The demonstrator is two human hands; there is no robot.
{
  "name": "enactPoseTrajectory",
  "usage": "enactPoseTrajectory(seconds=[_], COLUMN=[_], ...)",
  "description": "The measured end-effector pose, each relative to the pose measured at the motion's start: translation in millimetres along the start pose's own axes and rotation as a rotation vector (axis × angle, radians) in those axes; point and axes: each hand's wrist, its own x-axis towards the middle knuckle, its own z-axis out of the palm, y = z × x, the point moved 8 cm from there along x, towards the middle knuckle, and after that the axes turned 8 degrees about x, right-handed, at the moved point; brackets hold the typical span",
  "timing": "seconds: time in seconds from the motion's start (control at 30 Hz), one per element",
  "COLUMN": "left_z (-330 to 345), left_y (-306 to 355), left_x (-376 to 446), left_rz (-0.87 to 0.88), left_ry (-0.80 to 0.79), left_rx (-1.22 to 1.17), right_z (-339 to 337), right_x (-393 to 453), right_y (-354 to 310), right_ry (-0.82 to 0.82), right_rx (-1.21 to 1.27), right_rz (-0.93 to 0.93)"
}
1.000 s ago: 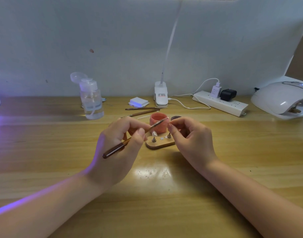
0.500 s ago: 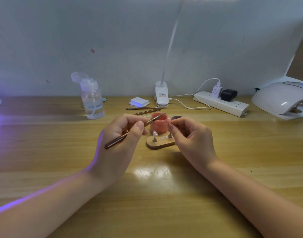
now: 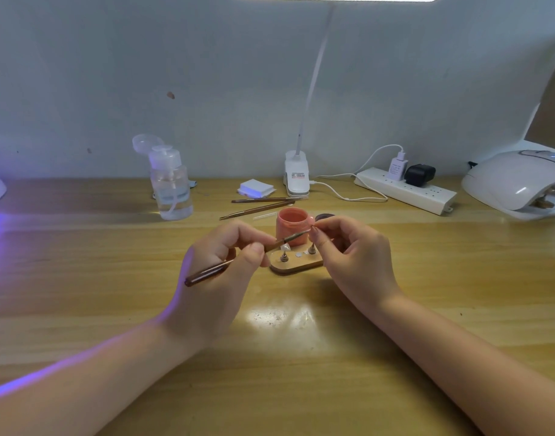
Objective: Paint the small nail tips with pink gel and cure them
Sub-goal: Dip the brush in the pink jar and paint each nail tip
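A clear pump bottle (image 3: 172,187) with its cap flipped open stands at the left centre of the wooden desk (image 3: 81,262). At upper centre a white clip lamp (image 3: 296,177) rises beside a stack of white pads (image 3: 256,187). Right of them lies a white power strip (image 3: 405,190) holding a white charger (image 3: 396,166) and a black adapter (image 3: 419,174).

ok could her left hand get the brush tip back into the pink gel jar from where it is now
Probably yes. The left hand holds the brush with its tip beside the open pink gel jar, just in front of the rim. Only the right hand, pinching a nail tip at the rim's right side, crowds it.
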Motion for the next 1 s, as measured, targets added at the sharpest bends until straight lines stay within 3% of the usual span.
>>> enactPoseTrajectory(seconds=[1.0], left_z=[2.6], left_y=[4.3], left_x=[0.6], left_rz=[0.023], left_ry=[-0.018], left_rx=[0.053], right_z=[-0.2], right_x=[0.5], right_y=[-2.3], right_ry=[0.004], right_rx=[-0.031], right_rz=[-0.032])
